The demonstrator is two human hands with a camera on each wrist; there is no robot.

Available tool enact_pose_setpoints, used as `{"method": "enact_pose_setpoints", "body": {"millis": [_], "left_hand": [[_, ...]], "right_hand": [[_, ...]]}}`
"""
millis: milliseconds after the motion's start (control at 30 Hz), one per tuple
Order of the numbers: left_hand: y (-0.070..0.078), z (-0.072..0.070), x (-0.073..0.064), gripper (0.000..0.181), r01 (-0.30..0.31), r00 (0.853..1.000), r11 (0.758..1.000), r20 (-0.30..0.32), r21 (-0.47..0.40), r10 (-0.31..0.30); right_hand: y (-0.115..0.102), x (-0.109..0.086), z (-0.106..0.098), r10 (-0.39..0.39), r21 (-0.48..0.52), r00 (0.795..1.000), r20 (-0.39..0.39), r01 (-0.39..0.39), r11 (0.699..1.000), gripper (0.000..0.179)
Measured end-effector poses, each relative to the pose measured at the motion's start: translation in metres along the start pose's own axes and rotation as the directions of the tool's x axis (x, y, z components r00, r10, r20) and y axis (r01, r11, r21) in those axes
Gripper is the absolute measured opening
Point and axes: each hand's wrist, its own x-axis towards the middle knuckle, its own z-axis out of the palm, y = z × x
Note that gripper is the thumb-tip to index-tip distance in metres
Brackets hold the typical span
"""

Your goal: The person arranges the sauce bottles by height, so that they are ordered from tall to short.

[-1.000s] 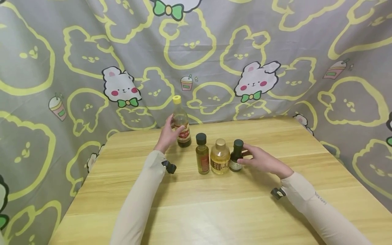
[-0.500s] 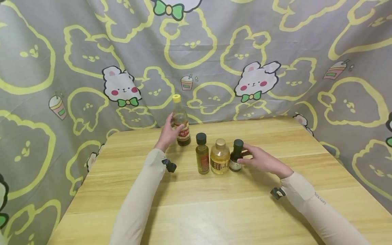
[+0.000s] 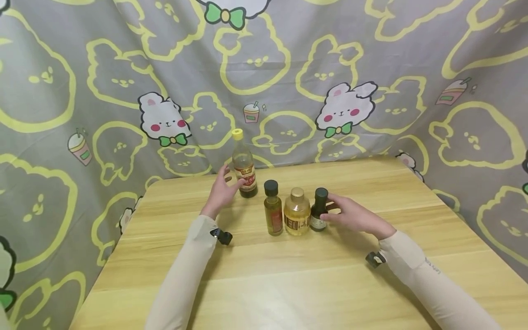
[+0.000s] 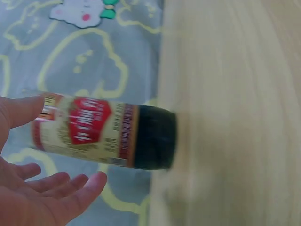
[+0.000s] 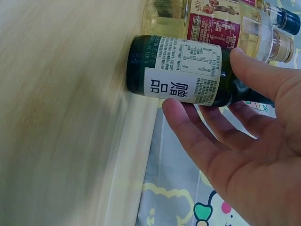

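Observation:
A tall bottle (image 3: 243, 158) with a yellow cap and red label stands upright at the back of the table. My left hand (image 3: 220, 192) is beside it, fingers spread; the left wrist view shows a gap between the fingertips and the bottle's label (image 4: 87, 125), with the thumb overlapping its upper end. On the right, my right hand (image 3: 354, 215) holds a small dark green bottle (image 3: 318, 208) between thumb and fingers. Its white label (image 5: 183, 70) faces the right wrist camera, and the bottle stands on the table.
Left of the green bottle stand a round gold-capped bottle (image 3: 297, 211) of pale yellow oil and a slim black-capped bottle (image 3: 272, 213), close together in a row. A patterned grey curtain (image 3: 260, 55) hangs behind the wooden table (image 3: 264, 275).
My left hand has come away from the tall bottle, moving left and toward me with its fingers spreading. The right hand and the bottles stay in place.

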Motion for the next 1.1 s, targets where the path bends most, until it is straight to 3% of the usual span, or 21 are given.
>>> {"method": "enact_pose_setpoints", "body": {"millis": [333, 567, 767, 1100], "left_hand": [[0.025, -0.015, -0.022, 0.079, -0.110, 0.994, 0.994, 0.022, -0.022, 0.111], [0.036, -0.017, -0.040, 0.066, -0.167, 0.978, 0.986, 0.126, -0.022, 0.168], [0.038, -0.013, -0.047, 0.062, -0.212, 0.939, 0.976, 0.265, -0.053, 0.218], [0.042, 0.002, -0.054, 0.060, -0.249, 0.871, 0.963, 0.413, -0.100, 0.268]], "right_hand": [[-0.004, -0.001, 0.001, 0.006, -0.004, 1.000, -0.002, -0.006, 1.000, 0.054], [-0.004, 0.000, -0.001, 0.015, -0.005, 1.000, 0.005, -0.015, 1.000, 0.055], [-0.005, 0.001, 0.000, 0.018, -0.015, 1.000, 0.004, -0.018, 1.000, 0.055], [-0.005, 0.001, 0.001, 0.015, -0.014, 1.000, 0.000, -0.015, 1.000, 0.056]]}}
